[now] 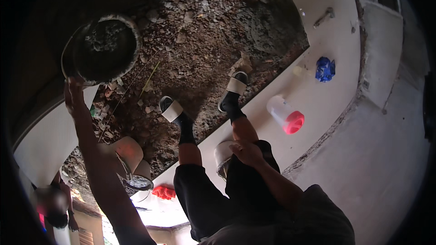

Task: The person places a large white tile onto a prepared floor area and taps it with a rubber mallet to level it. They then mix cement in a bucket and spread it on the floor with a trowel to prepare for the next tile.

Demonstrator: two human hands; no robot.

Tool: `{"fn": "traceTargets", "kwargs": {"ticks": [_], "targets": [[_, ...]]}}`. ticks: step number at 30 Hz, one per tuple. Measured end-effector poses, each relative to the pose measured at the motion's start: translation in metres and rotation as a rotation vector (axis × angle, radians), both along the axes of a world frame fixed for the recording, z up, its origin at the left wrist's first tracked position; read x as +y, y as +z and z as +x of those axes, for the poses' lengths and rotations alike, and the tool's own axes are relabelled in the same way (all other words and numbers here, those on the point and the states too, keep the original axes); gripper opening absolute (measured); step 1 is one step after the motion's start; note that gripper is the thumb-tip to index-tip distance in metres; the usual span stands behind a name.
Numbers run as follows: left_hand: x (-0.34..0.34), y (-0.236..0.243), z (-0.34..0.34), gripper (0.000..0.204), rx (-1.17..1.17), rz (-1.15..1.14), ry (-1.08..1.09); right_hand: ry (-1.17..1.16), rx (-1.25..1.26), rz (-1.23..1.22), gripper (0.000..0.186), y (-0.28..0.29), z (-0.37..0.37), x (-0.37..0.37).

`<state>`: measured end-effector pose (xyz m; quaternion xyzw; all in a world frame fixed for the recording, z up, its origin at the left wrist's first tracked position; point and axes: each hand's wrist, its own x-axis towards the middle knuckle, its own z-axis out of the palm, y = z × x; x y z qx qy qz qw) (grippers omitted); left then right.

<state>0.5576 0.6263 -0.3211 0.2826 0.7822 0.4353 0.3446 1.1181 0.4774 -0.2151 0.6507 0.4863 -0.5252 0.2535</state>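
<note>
Basin rim (136, 41) in L hand (74, 92).

From my distance, I see a rough floor of reddish-brown rubble (181, 47); on it rest two dark sandals with cream straps (172, 110) and a thin yellow-green strip (149, 78). The smooth white floor (324, 102) beside it carries a translucent jar with a red lid (279, 107), a crumpled blue wrapper (324, 69) and a crumpled red piece (164, 193). Whether the rubble supports the round black basin (106, 50), I cannot tell.

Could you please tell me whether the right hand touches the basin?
No, the right hand rests on the knee, away from the basin.
</note>
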Motion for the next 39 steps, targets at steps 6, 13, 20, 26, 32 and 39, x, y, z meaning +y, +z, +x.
{"fn": "traceTargets", "kwargs": {"ticks": [6,13,20,26,32,39], "targets": [[0.093,0.028,0.083,0.048,-0.195,-0.164,0.195,0.003,0.085,0.360,0.036,0.007,0.026,0.012],[0.077,0.133,0.082,0.060,0.571,-0.450,-0.092,-0.105,0.065,0.461,0.035,0.010,0.096,0.021],[0.105,0.020,0.182,0.083,0.619,-0.642,-0.329,-0.276,-0.052,0.782,0.032,0.011,0.140,-0.005],[0.132,-0.071,0.175,0.076,0.257,-0.764,-0.129,-0.407,-0.050,0.744,0.032,0.002,0.121,-0.009],[0.095,0.045,0.158,0.042,0.153,-0.487,0.219,-0.312,0.146,0.721,0.027,0.010,0.074,0.005],[0.049,0.256,0.296,0.053,-0.348,-0.348,0.246,-0.707,0.200,0.366,0.043,-0.072,0.052,0.039]]}}
